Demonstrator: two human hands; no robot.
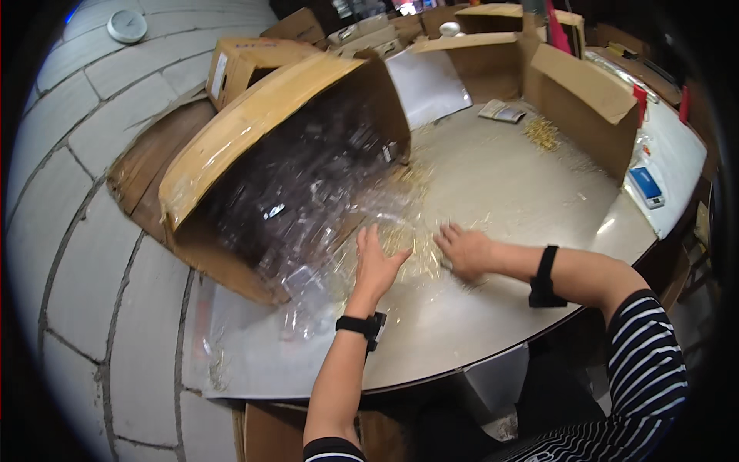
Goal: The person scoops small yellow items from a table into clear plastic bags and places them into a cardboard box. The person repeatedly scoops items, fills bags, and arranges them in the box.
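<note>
Workshop – block wall [85,254], worktable [508,185], cardboard boxes [265,104]

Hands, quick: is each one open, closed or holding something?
Left hand: open, nothing visibly held.
Right hand: blurred beside the golden strands; cannot tell whether it holds any.

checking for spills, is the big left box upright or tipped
Tipped: the left box opens sideways, with clear plastic pieces spread onto the table.

Left: barred by brown cardboard box [258,109] and clear plastic pieces [308,285]
Far right: bounded by tan cardboard panel [577,115]
Centre: passage afforded over smooth grey tabletop [493,185]
</note>
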